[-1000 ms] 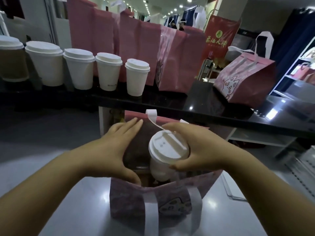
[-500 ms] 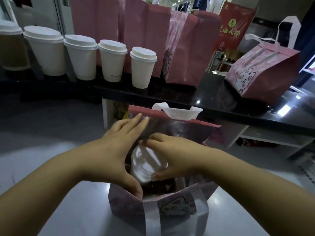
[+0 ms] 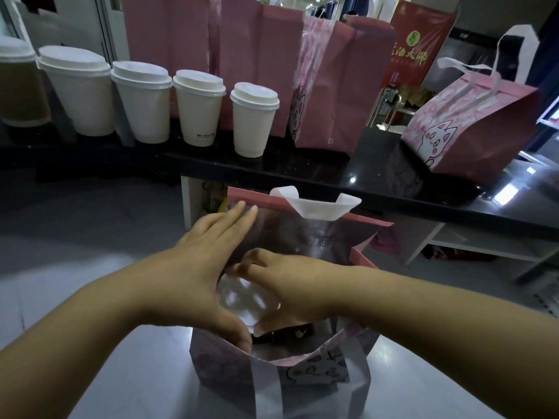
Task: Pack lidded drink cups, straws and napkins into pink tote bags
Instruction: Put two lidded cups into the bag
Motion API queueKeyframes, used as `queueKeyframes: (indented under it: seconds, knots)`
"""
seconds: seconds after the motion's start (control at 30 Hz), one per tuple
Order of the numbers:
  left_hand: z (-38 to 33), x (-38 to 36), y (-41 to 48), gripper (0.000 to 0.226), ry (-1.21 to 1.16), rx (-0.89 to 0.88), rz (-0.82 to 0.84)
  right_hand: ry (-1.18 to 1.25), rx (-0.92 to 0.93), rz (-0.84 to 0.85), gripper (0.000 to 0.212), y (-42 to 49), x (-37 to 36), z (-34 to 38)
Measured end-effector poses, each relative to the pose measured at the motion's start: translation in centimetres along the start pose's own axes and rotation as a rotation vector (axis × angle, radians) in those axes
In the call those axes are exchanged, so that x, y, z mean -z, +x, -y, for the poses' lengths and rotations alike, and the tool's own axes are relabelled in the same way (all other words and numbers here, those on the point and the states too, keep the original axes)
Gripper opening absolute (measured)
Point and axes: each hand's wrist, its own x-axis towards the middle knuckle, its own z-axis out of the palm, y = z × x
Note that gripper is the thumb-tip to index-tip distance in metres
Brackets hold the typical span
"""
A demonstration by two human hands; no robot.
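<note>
Gripping the cup lid [image 3: 242, 300] with my right hand [image 3: 293, 285], flat left hand [image 3: 202, 267] spreading the tote bag [image 3: 311, 373], I feared it popping off.

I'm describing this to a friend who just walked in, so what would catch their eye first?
Front and centre, the open pink cat-print tote bag on the grey table, with the left hand flat against its side and the right hand gripping a white lidded paper cup inside it. Behind, a row of white lidded cups lines the black counter, backed by tall pink bags.
</note>
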Motion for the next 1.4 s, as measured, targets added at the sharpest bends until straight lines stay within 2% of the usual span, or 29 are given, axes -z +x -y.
queueKeyframes:
  seconds: [0.23, 0.43, 0.67, 0.77, 0.87, 1.03, 1.13, 1.27, 1.4]
  knots:
    - [0.4, -0.3, 0.1, 0.135, -0.002, -0.022, -0.053, -0.094, 0.004, 0.039, 0.083, 0.3, -0.7, -0.4]
    - [0.4, -0.6, 0.3, 0.134, -0.032, -0.041, -0.099, -0.062, -0.063, 0.122, 0.069, 0.3, -2.8, -1.0]
    - [0.8, -1.2, 0.9, 0.129, -0.119, -0.055, -0.275, -0.075, -0.049, 0.099, 0.072, -0.7, -2.4, -1.5]
    - [1.0, -0.9, 1.1, 0.111, -0.095, -0.042, -0.422, -0.104, 0.012, 0.001, 0.065, -2.2, 0.0, -1.2]
    - [1.3, -0.1, 1.3, 0.087, -0.097, -0.024, -0.517, -0.126, 0.094, -0.147, 0.042, -3.9, 3.3, -0.9]
    - [1.5, 2.8, 2.1, 0.054, -0.092, -0.007, -0.545, -0.075, 0.156, -0.402, 0.023, -5.4, 8.8, -1.3]
    - [1.6, 5.1, 2.9, 0.054, -0.123, 0.002, -0.595, -0.032, 0.180, -0.599, 0.019, -4.5, 11.5, -2.8]
    - [1.5, 8.1, 4.0, 0.043, -0.114, 0.001, -0.674, 0.061, 0.077, -0.768, 0.013, -1.6, 14.6, -5.6]
    - [1.7, 10.4, 5.8, 0.021, -0.072, 0.003, -0.736, 0.076, -0.161, -0.786, 0.024, 3.3, 16.5, -9.0]
